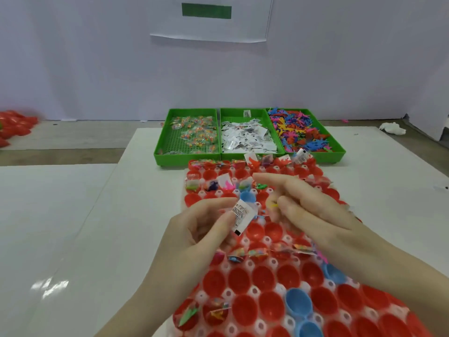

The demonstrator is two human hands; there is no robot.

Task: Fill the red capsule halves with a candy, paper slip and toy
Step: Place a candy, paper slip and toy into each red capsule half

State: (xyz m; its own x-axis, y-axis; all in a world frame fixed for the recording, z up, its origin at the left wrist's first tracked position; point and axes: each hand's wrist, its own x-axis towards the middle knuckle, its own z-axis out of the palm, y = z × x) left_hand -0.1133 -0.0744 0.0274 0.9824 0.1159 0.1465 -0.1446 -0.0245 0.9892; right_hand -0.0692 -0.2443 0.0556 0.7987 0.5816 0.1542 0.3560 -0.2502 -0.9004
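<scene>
A white holder tray (255, 291) carries rows of red capsule halves (239, 280) and a few blue ones (298, 304). Some halves hold candy, slips and toys. My left hand (201, 229) pinches a white printed paper slip (241, 216) above the middle rows. My right hand (306, 205) hovers beside it with the forefinger stretched out. A small yellow toy (272, 205) shows between its thumb and fingers, blurred. Behind the holder stand three green trays: candy (194, 135), paper slips (245, 137) and coloured toys (303, 132).
A pile of red capsule halves (14, 127) lies at the far left edge. A crumpled white tissue (392, 128) sits at the back right. White boards cover the table (73, 215), and a grey wall with a pinned sheet (209, 18) rises behind.
</scene>
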